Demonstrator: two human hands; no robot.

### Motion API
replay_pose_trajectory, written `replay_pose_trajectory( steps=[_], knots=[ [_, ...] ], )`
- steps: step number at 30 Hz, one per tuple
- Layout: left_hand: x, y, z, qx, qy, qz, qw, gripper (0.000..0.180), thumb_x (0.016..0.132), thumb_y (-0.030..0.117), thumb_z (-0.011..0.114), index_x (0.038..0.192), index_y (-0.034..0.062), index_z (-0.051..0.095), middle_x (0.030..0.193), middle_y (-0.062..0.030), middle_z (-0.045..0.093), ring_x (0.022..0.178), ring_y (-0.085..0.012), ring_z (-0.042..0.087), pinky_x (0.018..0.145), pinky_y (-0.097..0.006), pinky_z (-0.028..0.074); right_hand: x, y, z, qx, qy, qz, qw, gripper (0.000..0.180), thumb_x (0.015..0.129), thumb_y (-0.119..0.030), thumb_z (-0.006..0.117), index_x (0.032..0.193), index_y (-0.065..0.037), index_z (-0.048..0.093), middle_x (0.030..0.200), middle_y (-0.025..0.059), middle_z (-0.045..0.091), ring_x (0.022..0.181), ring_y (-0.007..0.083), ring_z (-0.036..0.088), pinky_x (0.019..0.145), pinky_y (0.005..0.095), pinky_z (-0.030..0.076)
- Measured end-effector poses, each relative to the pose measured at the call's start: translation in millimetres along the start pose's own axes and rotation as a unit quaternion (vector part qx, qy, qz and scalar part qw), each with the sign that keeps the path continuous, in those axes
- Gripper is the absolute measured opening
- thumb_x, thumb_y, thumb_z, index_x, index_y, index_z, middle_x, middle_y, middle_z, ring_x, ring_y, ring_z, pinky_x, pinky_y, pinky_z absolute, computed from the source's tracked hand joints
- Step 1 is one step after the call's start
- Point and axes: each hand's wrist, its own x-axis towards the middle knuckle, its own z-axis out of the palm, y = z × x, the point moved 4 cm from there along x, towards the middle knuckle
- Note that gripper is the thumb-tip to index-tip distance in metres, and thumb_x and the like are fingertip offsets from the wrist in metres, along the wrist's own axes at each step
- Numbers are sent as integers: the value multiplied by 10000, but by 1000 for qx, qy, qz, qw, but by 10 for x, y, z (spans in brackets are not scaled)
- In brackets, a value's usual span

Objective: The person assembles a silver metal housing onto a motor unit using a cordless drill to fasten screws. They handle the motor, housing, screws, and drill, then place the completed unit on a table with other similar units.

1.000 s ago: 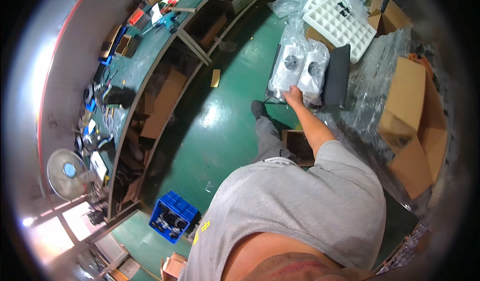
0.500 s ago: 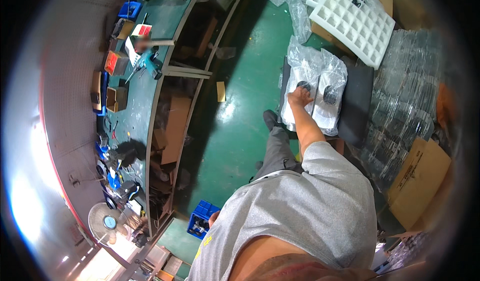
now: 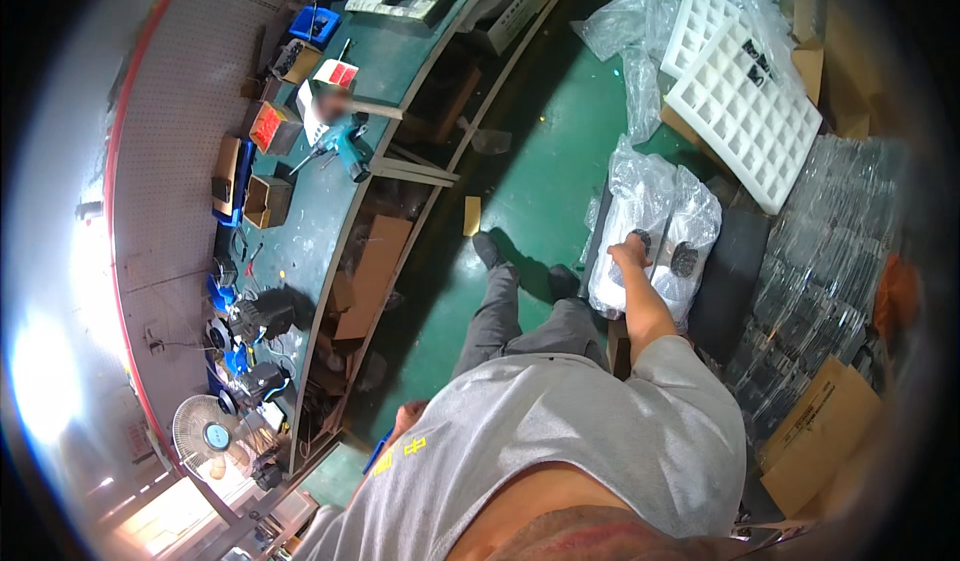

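Observation:
My right hand (image 3: 630, 251) reaches down to one of two white pieces wrapped in clear plastic, the left wrapped piece (image 3: 615, 286). Its fingers are bent together at a dark oval patch (image 3: 641, 236) in that piece; what they grip there is too small to make out. Beside it lies the right wrapped piece (image 3: 690, 216), with a similar dark oval (image 3: 684, 260). Both rest on a dark surface (image 3: 735, 281). My left hand (image 3: 408, 416) hangs by my hip, its fingers mostly hidden, close to the edge of a blue crate (image 3: 378, 451).
To the left runs a green workbench (image 3: 330, 191) with a teal power drill (image 3: 345, 146), small bins and a fan (image 3: 213, 433) near its end. White gridded trays (image 3: 750, 106) lean at the far right. Stacked clear plastic trays (image 3: 810, 281) and a cardboard box (image 3: 820, 431) stand nearer.
The view has turned and shifted. My body has moved, and both feet now show on the floor. The right hand stays at the left wrapped piece, its fingers more closed. My shirt now mostly hides the crate.

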Motion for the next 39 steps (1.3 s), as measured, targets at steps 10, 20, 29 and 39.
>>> replay_pose_trajectory(
  steps=[10,20,29,39],
  knots=[
    [2462,1787,-660,48,-31,117,991,258,869,218,631,985,9,730,819,-104,696,758,-144,659,697,-321,527,-1202,-871,-296,-123,112,-290,942,341,736,-259,671,1017,-73,614,1110,178,677,1135,360,606,979,536,347],
    [3380,4426,-956,-264,-217,121,932,900,912,532,666,1576,153,191,1512,-151,376,1374,-338,388,1089,-565,352,-2507,-2653,-898,-284,150,-581,748,300,686,-170,714,952,-90,601,990,111,632,1033,308,592,876,492,343],
    [3858,4563,-1080,-351,-193,129,907,801,909,569,644,1525,198,289,1462,-79,472,1314,-309,493,970,-638,435,-3141,-4148,-1208,-439,113,-657,602,209,723,-24,663,919,-98,652,923,71,652,997,259,617,896,488,341],
    [4678,4539,-1046,-532,-51,62,843,662,962,502,587,1492,192,342,1399,-70,527,1213,-288,583,869,-522,554,-2592,-5643,-1683,-454,140,-743,471,245,701,-57,701,921,-147,642,965,28,614,1050,238,551,903,490,352]
  ],
)
